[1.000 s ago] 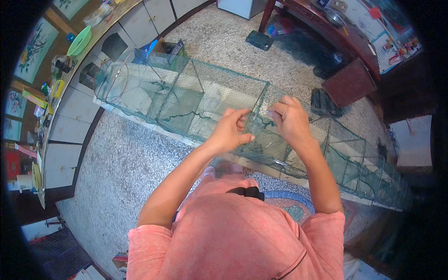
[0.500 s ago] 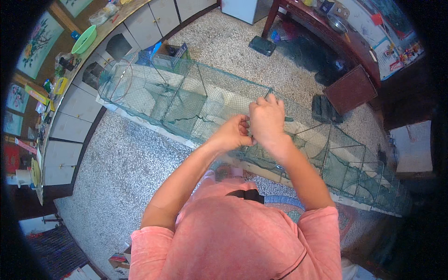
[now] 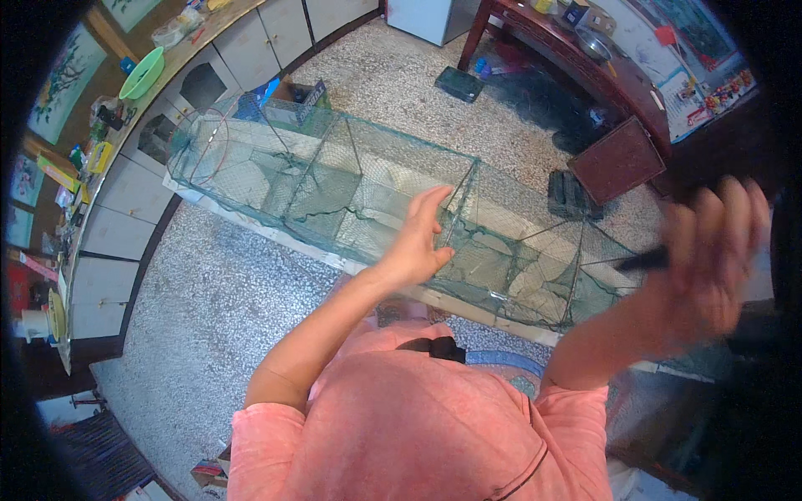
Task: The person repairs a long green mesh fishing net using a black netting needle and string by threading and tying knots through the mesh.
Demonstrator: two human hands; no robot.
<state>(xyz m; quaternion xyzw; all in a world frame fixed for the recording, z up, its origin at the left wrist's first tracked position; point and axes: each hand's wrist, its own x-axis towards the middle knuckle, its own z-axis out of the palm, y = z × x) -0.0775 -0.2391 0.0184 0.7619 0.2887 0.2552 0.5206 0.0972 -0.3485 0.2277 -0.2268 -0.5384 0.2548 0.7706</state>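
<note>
A long green mesh fish trap (image 3: 330, 189) with thin wire frames stretches diagonally in front of me. My left hand (image 3: 415, 242) is at its middle, beside an upright wire frame. Its fingers and thumb are apart, with nothing visible gripped between them. Off to the right, above the far part of the trap, my right hand (image 3: 712, 259) is raised and smeared by motion. A slim dark tool (image 3: 643, 260) juts from it towards the left; its exact kind is too blurred to tell.
Pale boards (image 3: 225, 215) lie beneath the trap on the speckled floor (image 3: 225, 275). Cabinets (image 3: 121, 184) curve along the left, with a green basin (image 3: 144, 73) on top. An open carton (image 3: 296, 96), a dark red table (image 3: 551, 33) and a brown panel (image 3: 618, 163) stand beyond.
My right hand has swung away from the left hand, out to the right, with the slim tool in it. My left hand has stayed near the frame, its fingers now spread.
</note>
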